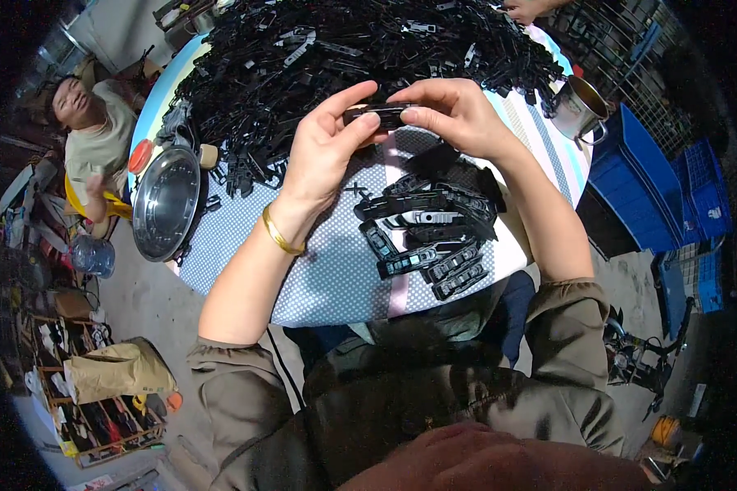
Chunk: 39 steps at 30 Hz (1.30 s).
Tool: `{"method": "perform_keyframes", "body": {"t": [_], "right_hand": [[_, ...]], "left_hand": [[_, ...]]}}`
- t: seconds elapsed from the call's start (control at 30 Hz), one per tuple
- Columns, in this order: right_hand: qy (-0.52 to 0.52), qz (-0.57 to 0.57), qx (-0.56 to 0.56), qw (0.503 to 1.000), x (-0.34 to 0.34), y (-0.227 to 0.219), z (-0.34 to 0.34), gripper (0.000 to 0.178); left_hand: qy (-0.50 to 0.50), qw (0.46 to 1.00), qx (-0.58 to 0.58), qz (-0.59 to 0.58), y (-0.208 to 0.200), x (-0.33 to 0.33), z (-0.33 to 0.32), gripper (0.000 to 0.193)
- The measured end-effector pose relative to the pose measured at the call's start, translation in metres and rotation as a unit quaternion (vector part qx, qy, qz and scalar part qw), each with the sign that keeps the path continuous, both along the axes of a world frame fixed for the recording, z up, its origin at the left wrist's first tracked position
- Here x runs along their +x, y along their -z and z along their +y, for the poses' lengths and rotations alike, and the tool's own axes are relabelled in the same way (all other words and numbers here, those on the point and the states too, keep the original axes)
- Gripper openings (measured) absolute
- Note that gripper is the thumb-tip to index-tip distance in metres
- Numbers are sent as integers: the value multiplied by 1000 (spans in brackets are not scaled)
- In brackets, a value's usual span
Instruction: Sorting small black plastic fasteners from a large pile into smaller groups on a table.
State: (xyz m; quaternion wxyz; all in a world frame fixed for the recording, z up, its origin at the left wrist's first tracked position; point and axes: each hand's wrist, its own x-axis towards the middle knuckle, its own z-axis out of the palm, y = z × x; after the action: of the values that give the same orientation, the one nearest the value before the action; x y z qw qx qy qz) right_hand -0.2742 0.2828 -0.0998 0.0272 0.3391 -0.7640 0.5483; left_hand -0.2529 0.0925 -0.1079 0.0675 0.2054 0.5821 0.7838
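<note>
Between my two hands, above the table, is a slim black plastic part (385, 117). My left hand (329, 135) pinches its left end between thumb and fingers, and a gold bangle circles that wrist. On the other end, the thumb and forefinger of my right hand (454, 119) are closed. Just below my hands, a small group of black plastic pieces (426, 259) lies on the patterned tablecloth (303, 282). Beyond them rises a large heap of similar black parts (344, 53). What exactly the held part is, I cannot make out.
A steel bowl (166, 204) sits at the table's left edge, near a red-lidded jar (140, 155). At the right edge stands a metal mug (580, 106). Blue crates (639, 180) are beyond it. A person (98, 135) is at the left; another hand (528, 8) shows at the far right.
</note>
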Motion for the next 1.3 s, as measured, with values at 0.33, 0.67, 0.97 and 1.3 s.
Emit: {"method": "perform_keyframes", "body": {"t": [0.33,0.67,0.97,1.3], "right_hand": [[-75,-14,304,950,-12,-11,53,49],[88,220,339,911,-35,24,41,12],[143,324,314,881,-22,34,9,16],[-1,-35,-46,998,-11,15,-9,21]], "left_hand": [[96,961,-189,178,7,11,8,28],[120,946,-266,143,14,8,14,22],[-152,814,-401,392,26,-6,11,40],[-181,875,-312,323,20,-5,12,38]]}}
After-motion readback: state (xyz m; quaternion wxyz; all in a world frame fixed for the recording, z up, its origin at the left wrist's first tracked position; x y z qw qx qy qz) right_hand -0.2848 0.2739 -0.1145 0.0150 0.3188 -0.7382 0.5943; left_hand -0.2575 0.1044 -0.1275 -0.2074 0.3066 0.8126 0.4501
